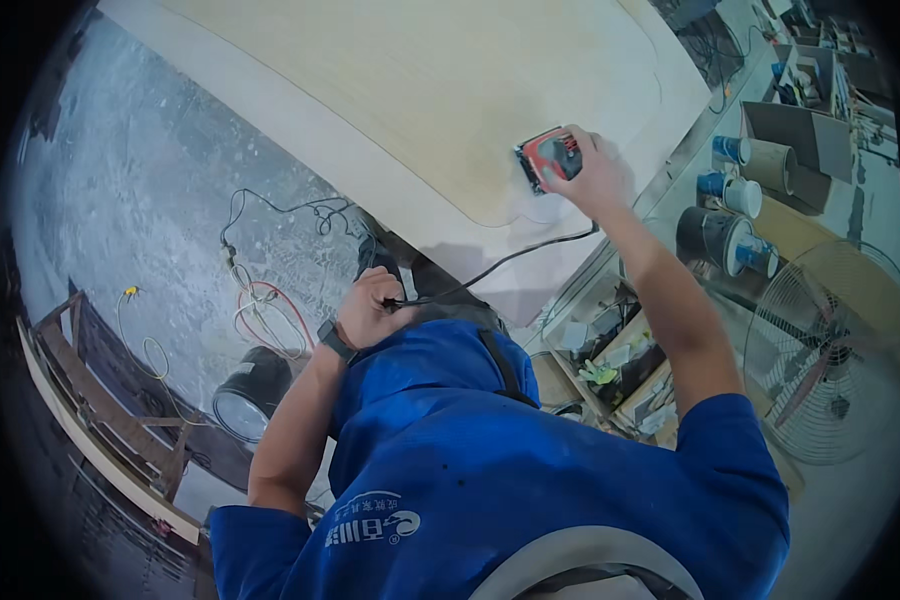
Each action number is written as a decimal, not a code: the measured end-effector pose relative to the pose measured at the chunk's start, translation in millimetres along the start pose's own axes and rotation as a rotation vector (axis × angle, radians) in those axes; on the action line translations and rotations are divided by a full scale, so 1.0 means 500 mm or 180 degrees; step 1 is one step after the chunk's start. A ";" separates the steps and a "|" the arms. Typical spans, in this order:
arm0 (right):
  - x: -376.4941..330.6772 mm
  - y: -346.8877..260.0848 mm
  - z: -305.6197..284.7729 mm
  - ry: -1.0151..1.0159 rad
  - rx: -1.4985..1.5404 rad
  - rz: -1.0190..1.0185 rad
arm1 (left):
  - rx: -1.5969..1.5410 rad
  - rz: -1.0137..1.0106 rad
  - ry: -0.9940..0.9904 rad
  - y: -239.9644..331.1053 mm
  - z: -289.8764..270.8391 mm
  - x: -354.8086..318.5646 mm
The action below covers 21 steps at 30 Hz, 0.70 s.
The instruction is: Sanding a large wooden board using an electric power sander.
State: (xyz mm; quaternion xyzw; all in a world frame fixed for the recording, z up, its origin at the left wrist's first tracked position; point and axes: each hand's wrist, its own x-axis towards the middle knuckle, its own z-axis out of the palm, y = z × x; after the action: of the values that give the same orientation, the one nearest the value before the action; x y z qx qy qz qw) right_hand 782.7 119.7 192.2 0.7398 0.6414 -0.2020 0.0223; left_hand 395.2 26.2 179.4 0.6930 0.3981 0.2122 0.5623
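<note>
A red and black electric sander (547,160) rests on a large pale wooden panel (400,90). My right hand (595,175) is wrapped over its body from the right, near the panel's rounded corner. From there a black power cord (515,262) runs back across the panel's near edge toward me. My left hand (372,308) is closed around that cord in front of my waist, with a dark watch on the wrist. Beyond the left hand the cord drops to the floor in loose coils. The sander's underside is hidden against the wood.
A wire-cage fan (820,350) stands at the right, below several paint cans (715,240) and an open cardboard box (795,150). A shelf of clutter (620,370) sits beside my right arm. At the left are a black bucket (253,390), hoses on the floor and a wooden frame (110,430).
</note>
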 end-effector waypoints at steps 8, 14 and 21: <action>-0.051 -0.026 0.050 -0.0254 0.0213 -0.0398 | 0.0008 -0.0286 0.0093 0.011 -0.039 -0.026; -0.087 -0.024 0.066 -0.0198 0.0193 -0.0501 | 0.0075 -0.0231 0.0093 -0.027 -0.026 -0.042; -0.111 -0.081 0.105 -0.0056 0.0200 -0.0622 | -0.0030 -0.0143 0.0169 -0.032 -0.017 -0.042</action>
State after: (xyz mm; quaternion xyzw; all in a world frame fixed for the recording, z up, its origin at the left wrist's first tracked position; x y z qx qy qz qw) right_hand 724.5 59.5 171.3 0.6723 0.7036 -0.2297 -0.0152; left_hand 371.5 15.9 170.0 0.6754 0.4274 0.2197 0.5594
